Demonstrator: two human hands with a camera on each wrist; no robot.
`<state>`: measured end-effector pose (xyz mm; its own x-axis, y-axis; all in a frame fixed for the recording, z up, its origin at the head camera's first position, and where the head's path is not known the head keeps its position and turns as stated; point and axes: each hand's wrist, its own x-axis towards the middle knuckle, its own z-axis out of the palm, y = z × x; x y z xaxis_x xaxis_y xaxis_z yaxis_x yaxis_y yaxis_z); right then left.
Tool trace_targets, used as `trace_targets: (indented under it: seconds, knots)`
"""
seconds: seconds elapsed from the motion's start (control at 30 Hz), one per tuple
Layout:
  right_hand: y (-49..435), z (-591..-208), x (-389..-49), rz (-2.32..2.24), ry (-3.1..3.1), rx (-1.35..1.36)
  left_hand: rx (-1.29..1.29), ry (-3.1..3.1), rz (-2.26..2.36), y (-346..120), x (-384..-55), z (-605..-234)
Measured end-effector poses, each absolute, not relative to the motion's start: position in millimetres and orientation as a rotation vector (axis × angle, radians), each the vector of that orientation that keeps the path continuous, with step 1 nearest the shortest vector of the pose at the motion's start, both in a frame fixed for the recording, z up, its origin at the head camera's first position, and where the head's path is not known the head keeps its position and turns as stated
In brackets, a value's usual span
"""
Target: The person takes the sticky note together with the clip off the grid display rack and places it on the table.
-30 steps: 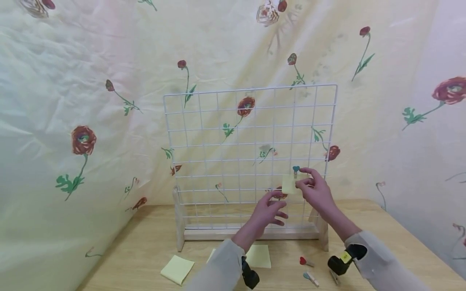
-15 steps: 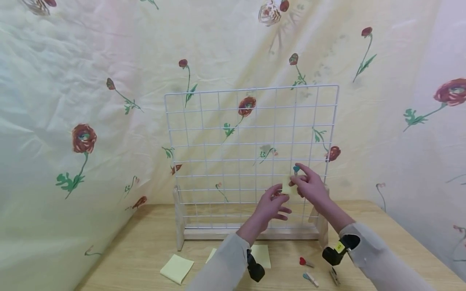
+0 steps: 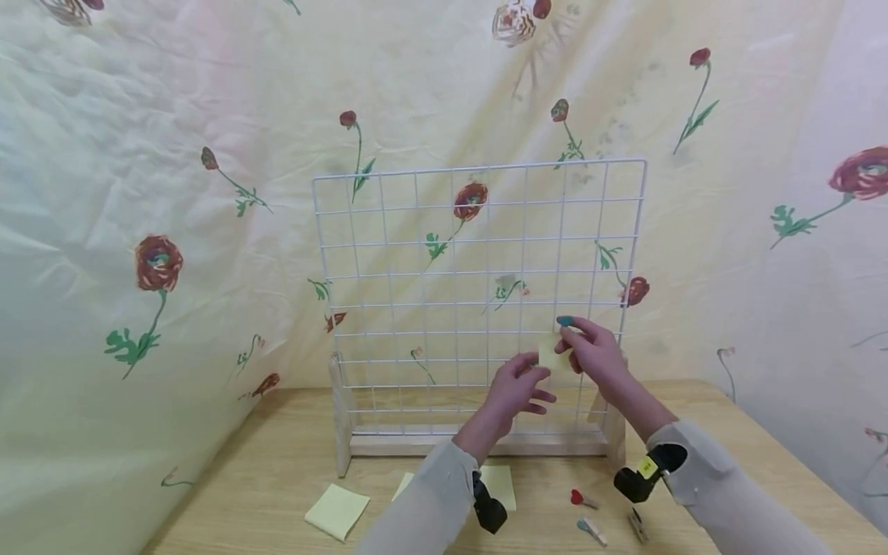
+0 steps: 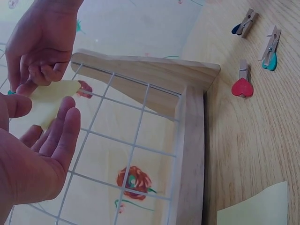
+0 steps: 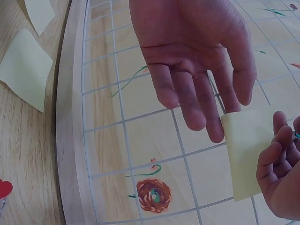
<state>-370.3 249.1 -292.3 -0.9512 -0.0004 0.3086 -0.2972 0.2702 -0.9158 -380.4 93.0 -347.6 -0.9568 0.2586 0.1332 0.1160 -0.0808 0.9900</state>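
Observation:
In the head view my right hand (image 3: 595, 351) pinches a clothespin with a teal heart (image 3: 565, 321) at the lower right of the white wire grid (image 3: 454, 306). Just below the heart, a pale yellow sticky note (image 3: 548, 355) lies against the wires, partly covered by the right fingers. My left hand (image 3: 509, 391) has its fingers loosely extended at the note's left edge. From the right wrist view, the left index fingertip meets the edge of the note (image 5: 243, 154), and the thumb stays apart from it. Most of the clothespin's wooden body is hidden.
Clothespins lie on the table at front right: one with a red heart (image 3: 583, 499), one light blue (image 3: 592, 532), one dark (image 3: 637, 526). Yellow sticky notes (image 3: 338, 512) rest before the grid's wooden base (image 3: 479, 445). A flowered curtain (image 3: 229, 100) hangs behind.
My right hand has shifted slightly left, its fingers now closer around the teal-heart clothespin. My left hand has come up and right to the note's edge.

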Motion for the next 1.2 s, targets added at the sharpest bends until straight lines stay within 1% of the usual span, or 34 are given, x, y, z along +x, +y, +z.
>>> trace_targets:
  seconds: [0.47,0.8,1.07,1.2]
  knots:
    - [246.4,-290.0,-370.7,1.729,-2.262,0.187,0.418,2.12,2.204,91.7,-380.4,-347.8]
    - [248.7,-291.8,-371.3,1.801,-2.219,0.204,0.374,2.11,2.236,93.4,-378.6,-343.2]
    - [251.3,-296.1,-371.1,1.809,-2.208,0.119,0.366,2.113,2.245,94.7,-379.4,-348.5]
    - [250.2,-295.7,-370.5,1.849,-2.16,0.118,0.366,2.124,2.249,95.9,-379.1,-348.8]
